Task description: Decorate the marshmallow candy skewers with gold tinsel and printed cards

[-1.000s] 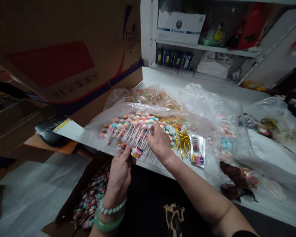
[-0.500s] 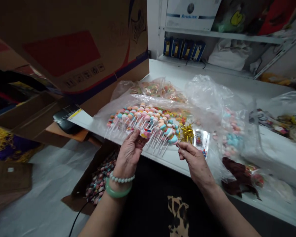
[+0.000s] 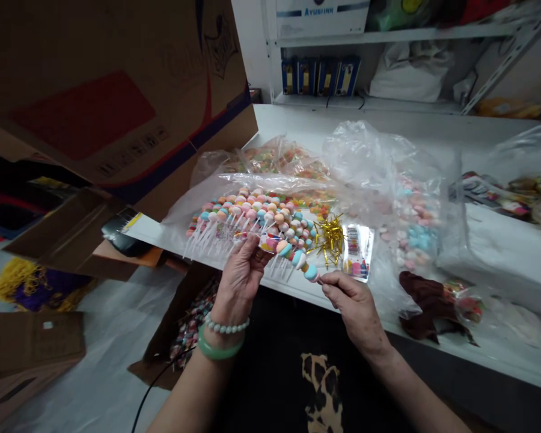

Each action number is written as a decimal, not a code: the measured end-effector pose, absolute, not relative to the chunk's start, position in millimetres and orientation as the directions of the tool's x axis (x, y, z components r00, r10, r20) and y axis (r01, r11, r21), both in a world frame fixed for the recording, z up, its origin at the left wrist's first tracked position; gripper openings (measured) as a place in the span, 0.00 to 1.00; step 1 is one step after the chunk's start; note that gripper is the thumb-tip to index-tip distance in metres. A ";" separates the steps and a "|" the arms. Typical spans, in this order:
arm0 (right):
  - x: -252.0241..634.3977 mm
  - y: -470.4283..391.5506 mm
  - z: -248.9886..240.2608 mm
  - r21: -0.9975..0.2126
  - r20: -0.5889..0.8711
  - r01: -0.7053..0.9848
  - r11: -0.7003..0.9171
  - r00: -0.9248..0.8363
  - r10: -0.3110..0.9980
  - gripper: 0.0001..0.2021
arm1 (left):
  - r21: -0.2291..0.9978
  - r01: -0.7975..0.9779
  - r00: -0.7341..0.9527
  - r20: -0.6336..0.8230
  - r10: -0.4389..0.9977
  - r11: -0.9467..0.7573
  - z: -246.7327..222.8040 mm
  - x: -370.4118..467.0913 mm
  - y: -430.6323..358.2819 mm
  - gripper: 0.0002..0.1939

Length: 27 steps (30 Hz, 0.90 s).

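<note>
My left hand (image 3: 241, 273) pinches a small clear packet (image 3: 269, 242) with a colourful print at its top. My right hand (image 3: 349, 300) holds the white stick of a candy skewer (image 3: 297, 257) strung with pastel beads, its tip angled up toward the packet. Just beyond both hands lies a spread of several more pastel candy skewers (image 3: 247, 216) on clear plastic at the edge of the white table (image 3: 324, 123). A tuft of gold twist ties (image 3: 328, 237) and a printed packet (image 3: 357, 251) lie right of the skewers.
A big cardboard box (image 3: 117, 102) looms at the left. Clear bags of candy (image 3: 410, 210) cover the table's middle and right. White shelves (image 3: 365, 39) with boxes stand at the back. An open carton of wrapped sweets (image 3: 189, 328) sits on the floor below.
My right hand left the pile of skewers and drew one skewer back toward me. My left hand rose with the small packet to meet it. The view shifted slightly.
</note>
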State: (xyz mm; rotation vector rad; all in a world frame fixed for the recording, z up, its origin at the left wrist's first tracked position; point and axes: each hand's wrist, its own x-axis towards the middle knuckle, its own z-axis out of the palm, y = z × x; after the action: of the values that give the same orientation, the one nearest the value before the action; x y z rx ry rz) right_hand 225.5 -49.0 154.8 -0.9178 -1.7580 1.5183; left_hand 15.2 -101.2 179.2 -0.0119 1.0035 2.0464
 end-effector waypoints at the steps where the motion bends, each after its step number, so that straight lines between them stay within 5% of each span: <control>1: 226.0 -48.8 155.5 -0.990 0.033 0.094 0.103 -0.558 0.829 0.06 | 0.657 -0.676 -0.659 -0.335 0.673 -0.335 179.3 16.0 -101.6 0.02; 15: 234.4 -54.0 152.7 -0.853 0.394 0.141 0.502 -0.456 0.798 0.08 | 0.763 -0.601 -0.593 -0.226 0.773 -0.239 185.7 28.5 -107.7 0.11; 27: 234.0 -66.8 143.8 -0.719 0.529 0.172 0.673 -0.493 0.691 0.11 | 0.746 -0.609 -0.617 -0.233 0.751 -0.270 176.4 39.3 -102.8 0.12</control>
State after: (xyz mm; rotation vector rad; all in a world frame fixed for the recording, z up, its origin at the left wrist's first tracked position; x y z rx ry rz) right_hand 234.0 -66.8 143.8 -0.6663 -2.0216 0.7585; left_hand 39.3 -102.8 176.4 0.2090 1.0618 1.9775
